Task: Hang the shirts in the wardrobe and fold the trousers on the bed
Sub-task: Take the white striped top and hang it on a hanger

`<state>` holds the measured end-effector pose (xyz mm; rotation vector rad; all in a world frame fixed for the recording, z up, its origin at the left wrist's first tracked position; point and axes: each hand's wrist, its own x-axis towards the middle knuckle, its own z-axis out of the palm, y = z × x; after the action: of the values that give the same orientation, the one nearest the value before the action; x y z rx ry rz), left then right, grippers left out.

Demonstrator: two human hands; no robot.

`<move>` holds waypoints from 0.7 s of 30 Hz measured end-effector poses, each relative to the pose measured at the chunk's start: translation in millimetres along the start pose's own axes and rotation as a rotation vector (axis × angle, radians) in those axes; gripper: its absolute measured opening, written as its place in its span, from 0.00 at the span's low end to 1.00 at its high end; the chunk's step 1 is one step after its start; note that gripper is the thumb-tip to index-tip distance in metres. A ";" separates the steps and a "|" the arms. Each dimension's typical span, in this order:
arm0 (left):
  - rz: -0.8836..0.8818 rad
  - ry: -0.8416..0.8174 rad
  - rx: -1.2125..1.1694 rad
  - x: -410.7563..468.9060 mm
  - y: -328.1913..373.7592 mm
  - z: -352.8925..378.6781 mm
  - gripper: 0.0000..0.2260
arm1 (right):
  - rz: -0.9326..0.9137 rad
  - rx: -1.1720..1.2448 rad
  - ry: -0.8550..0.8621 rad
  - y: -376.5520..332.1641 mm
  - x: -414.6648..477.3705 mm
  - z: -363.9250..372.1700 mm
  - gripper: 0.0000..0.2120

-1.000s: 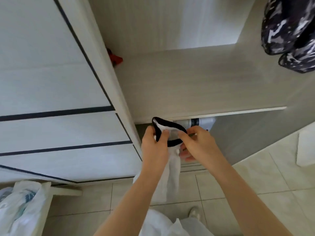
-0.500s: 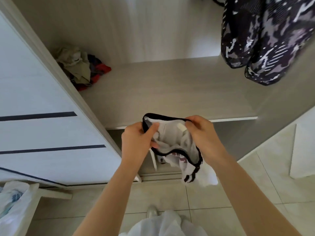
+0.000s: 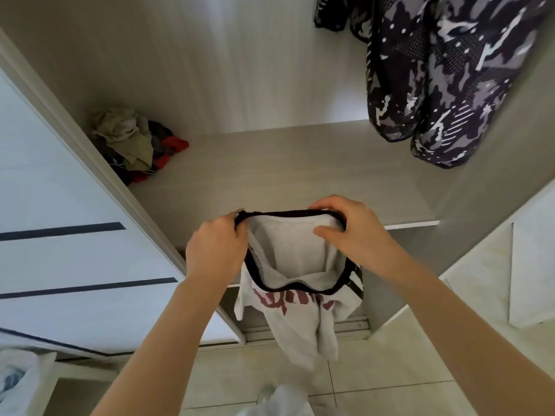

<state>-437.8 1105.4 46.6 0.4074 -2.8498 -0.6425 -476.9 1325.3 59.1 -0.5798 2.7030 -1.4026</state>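
A white shirt (image 3: 295, 256) of soft, slightly fleecy cloth hangs in the air in front of the open wardrobe (image 3: 210, 70), level with the front edge of its shelf (image 3: 300, 169) and above the tiled floor (image 3: 390, 370). Its neck opening is edged with a narrow black band, pulled wide into a rounded loop. Dark red printed letters run across the front below the band, creased and partly folded under, and the lower cloth droops in loose folds.

The left hand (image 3: 214, 250) grips the band at its left end, fingers curled round it. The right hand (image 3: 357, 235) pinches the right end, its thumb lying on the white inner cloth and its fingers bent over the top of the band.

The shelf is a pale, matt wood-grain board. In its back left corner lies a crumpled heap of clothes (image 3: 135, 145), olive, dark and red. A dark camouflage-patterned garment (image 3: 435, 79) hangs at the upper right, its rounded ends just above the shelf. To the left stands a white sliding door (image 3: 60, 250) with thin black stripes. A thin plastic bag (image 3: 15, 385) shows at the lower left corner, and the arms hide part of the door's foot and the floor
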 end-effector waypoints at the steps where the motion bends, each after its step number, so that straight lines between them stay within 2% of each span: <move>1: 0.002 0.001 -0.064 3.4 0.3 -5.7 0.16 | -0.014 -0.096 0.024 2.7 2.3 -1.7 0.15; 4: -0.039 0.001 -0.269 11.3 5.3 -23.4 0.15 | -0.056 -0.373 0.094 15.9 7.3 -5.2 0.14; 6: -0.121 0.050 -0.413 16.4 9.0 -36.7 0.16 | -0.024 -0.463 0.122 27.1 8.0 -10.6 0.15; 8: -0.190 0.101 -0.505 23.0 6.4 -49.1 0.15 | 0.045 -0.481 0.163 34.3 6.8 -21.5 0.15; 11: -0.181 0.093 -0.426 33.5 0.2 -61.1 0.14 | 0.110 -0.430 0.185 28.7 9.3 -39.7 0.13; 13: -0.129 0.081 -0.311 38.8 -0.2 -67.1 0.11 | 0.198 -0.221 0.168 15.6 15.3 -50.3 0.11; 15: -0.047 0.110 -0.160 45.6 0.1 -72.6 0.06 | 0.347 0.210 0.174 -2.3 20.8 -60.2 0.09; 17: -0.001 0.103 -0.052 52.9 2.6 -76.8 0.08 | 0.474 0.579 0.149 -16.9 24.8 -68.6 0.09; 19: -0.066 -0.050 -0.202 57.7 9.1 -83.2 0.07 | 0.500 0.727 0.144 -27.6 31.0 -76.0 0.10; 21: -0.166 -0.276 -0.526 58.5 15.0 -93.4 0.09 | 0.475 0.722 0.182 -34.8 40.7 -84.4 0.12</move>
<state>-473.6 1064.1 143.4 0.4941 -2.7454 -1.5349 -521.4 1359.1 142.1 0.2303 1.9825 -2.1297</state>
